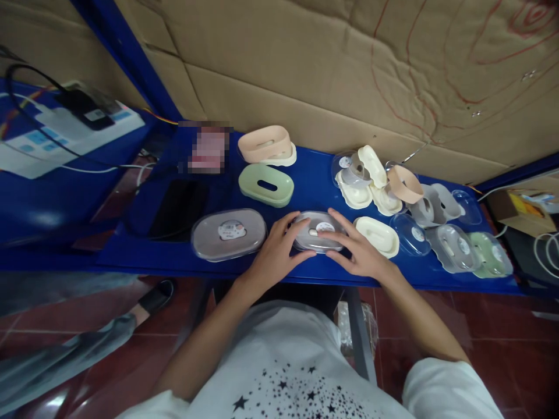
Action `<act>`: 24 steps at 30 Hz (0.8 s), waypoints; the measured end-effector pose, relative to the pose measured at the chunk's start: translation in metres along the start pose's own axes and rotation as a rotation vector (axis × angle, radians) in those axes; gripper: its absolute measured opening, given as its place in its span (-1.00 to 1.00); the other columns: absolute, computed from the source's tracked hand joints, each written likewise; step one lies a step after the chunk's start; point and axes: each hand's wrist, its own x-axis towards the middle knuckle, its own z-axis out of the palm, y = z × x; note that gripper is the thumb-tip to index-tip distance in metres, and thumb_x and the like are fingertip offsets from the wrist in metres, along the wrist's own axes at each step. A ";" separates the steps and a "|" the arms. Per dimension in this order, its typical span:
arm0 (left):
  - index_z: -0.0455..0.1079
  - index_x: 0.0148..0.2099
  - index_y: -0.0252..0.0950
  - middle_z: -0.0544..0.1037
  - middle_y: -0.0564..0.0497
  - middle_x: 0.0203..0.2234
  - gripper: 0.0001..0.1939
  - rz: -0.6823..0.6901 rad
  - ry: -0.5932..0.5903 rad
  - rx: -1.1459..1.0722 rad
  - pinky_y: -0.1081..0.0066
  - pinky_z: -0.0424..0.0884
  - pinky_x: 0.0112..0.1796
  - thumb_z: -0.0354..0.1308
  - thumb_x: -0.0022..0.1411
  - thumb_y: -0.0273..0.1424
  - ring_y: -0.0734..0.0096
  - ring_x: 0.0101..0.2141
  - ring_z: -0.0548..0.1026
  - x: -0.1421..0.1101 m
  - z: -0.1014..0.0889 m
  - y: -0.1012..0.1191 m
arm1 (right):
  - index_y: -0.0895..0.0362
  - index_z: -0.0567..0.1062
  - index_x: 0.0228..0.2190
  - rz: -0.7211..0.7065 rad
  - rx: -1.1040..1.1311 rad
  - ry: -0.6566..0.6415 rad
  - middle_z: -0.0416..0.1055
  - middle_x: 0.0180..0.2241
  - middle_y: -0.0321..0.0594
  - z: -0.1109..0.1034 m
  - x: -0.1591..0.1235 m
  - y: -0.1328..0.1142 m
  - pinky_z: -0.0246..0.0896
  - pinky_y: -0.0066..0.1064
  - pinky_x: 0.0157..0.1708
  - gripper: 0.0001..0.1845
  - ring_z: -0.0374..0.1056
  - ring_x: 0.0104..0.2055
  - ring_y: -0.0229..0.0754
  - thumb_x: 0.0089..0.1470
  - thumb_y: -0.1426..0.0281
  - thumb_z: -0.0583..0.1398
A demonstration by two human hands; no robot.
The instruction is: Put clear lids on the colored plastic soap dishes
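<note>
A small oval grey box (314, 240) with a clear lid and a round printed sticker lies flat near the shelf's front edge. Fingers and thumb of my left hand (276, 249) clasp its left end. From the other side, my right hand (358, 251) grips it, its fingers spread over the lid and the thumb at the near edge. A larger oval box (229, 234), also clear-lidded and stickered, is left of my left hand. Just right of my right hand sits a cream oval tray (378, 235), with a clear lid (410, 234) beyond it.
Behind are a green oval shell (266, 185) and a peach shell (265, 144). At right are piled cream, grey and peach parts, a grey lidded box (454, 248) and a green one (489, 255). A dark flat object (178, 208) lies left. Cardboard (279, 64) stands behind the blue shelf.
</note>
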 end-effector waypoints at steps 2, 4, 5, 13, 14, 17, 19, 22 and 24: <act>0.18 0.47 -0.04 0.32 -0.21 0.40 -0.23 0.005 0.004 -0.008 -0.09 0.35 0.36 0.43 0.35 -0.24 -0.07 0.39 0.35 0.001 -0.001 0.001 | -0.27 0.35 0.40 -0.004 0.006 -0.024 -0.10 0.60 -0.25 -0.005 0.002 -0.001 0.13 0.20 0.51 -0.37 -0.04 0.60 0.14 0.38 0.26 0.27; 0.19 0.45 -0.06 0.32 -0.22 0.39 -0.25 0.010 0.010 -0.016 -0.09 0.36 0.35 0.44 0.35 -0.25 -0.07 0.38 0.36 0.001 -0.001 0.001 | -0.27 0.32 0.42 -0.033 0.004 -0.028 -0.01 0.57 -0.23 -0.007 0.004 0.001 0.13 0.18 0.51 -0.35 -0.03 0.60 0.13 0.38 0.23 0.27; 0.19 0.44 -0.07 0.33 -0.22 0.39 -0.26 0.014 0.012 -0.021 -0.09 0.36 0.34 0.43 0.35 -0.25 -0.07 0.38 0.36 0.001 0.000 0.001 | -0.26 0.30 0.44 -0.040 -0.003 -0.033 0.03 0.56 -0.21 -0.006 0.004 0.003 0.13 0.19 0.51 -0.31 -0.02 0.60 0.13 0.38 0.20 0.28; 0.19 0.45 -0.07 0.35 -0.22 0.37 -0.29 0.021 0.002 -0.041 -0.09 0.37 0.31 0.39 0.39 -0.23 -0.09 0.35 0.37 0.001 0.000 -0.001 | -0.27 0.14 0.52 0.009 -0.094 -0.065 0.03 0.56 -0.12 0.001 0.010 0.024 0.15 0.22 0.47 -0.10 0.04 0.57 0.23 0.30 -0.10 0.28; 0.19 0.44 -0.08 0.35 -0.23 0.37 -0.29 0.021 0.002 -0.045 -0.08 0.38 0.30 0.40 0.38 -0.22 -0.09 0.35 0.37 0.001 0.000 -0.001 | -0.27 0.13 0.52 0.010 -0.083 -0.068 0.02 0.56 -0.11 0.002 0.010 0.025 0.17 0.21 0.46 -0.11 0.05 0.57 0.22 0.31 -0.08 0.28; 0.19 0.44 -0.09 0.35 -0.24 0.37 -0.30 0.027 -0.002 -0.051 -0.08 0.37 0.31 0.40 0.39 -0.23 -0.08 0.35 0.37 0.001 -0.001 -0.001 | -0.26 0.15 0.51 0.023 -0.041 -0.062 0.05 0.55 -0.09 0.001 0.010 0.024 0.22 0.16 0.44 -0.14 0.11 0.55 0.19 0.33 -0.03 0.30; 0.18 0.44 -0.09 0.33 -0.25 0.40 -0.30 0.032 -0.004 -0.059 -0.10 0.37 0.31 0.39 0.39 -0.24 -0.10 0.36 0.36 0.002 -0.001 0.000 | -0.24 0.18 0.50 0.030 -0.008 -0.066 0.06 0.54 -0.08 -0.003 0.011 0.020 0.23 0.14 0.44 -0.14 0.11 0.55 0.17 0.31 -0.02 0.32; 0.20 0.41 -0.10 0.30 -0.26 0.43 -0.32 0.035 0.000 -0.074 -0.12 0.38 0.31 0.40 0.38 -0.25 -0.11 0.38 0.34 0.002 -0.001 0.000 | -0.21 0.22 0.49 0.022 0.063 -0.144 0.12 0.52 -0.11 -0.018 0.021 0.015 0.21 0.09 0.46 -0.22 0.11 0.55 0.10 0.37 -0.01 0.26; 0.22 0.39 -0.12 0.32 -0.26 0.40 -0.32 0.035 0.006 -0.071 -0.13 0.39 0.30 0.42 0.36 -0.26 -0.12 0.37 0.35 0.002 0.000 0.001 | -0.22 0.27 0.46 0.032 0.059 -0.119 0.22 0.48 -0.17 -0.031 0.041 0.015 0.16 0.08 0.48 -0.37 0.15 0.54 0.03 0.46 0.04 0.14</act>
